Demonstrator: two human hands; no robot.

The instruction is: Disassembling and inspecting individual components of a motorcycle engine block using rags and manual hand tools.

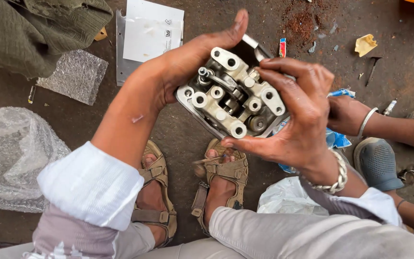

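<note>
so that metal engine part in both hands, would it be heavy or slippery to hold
Probably heavy for its size: the engine part looks like a solid metal casting, cradled by the left hand and the right hand. Likely rigid. Its surfaces look grimy, so possibly slick.

engine part (233,98) held between left hand (178,67) and right hand (300,115), above sandalled feet (188,187). bubble wrap (13,156) far left on ground. another person's hand (346,115) right, just behind right hand, perhaps touching plastic bag (336,139). paper sheet (152,29) beyond left hand.
</note>
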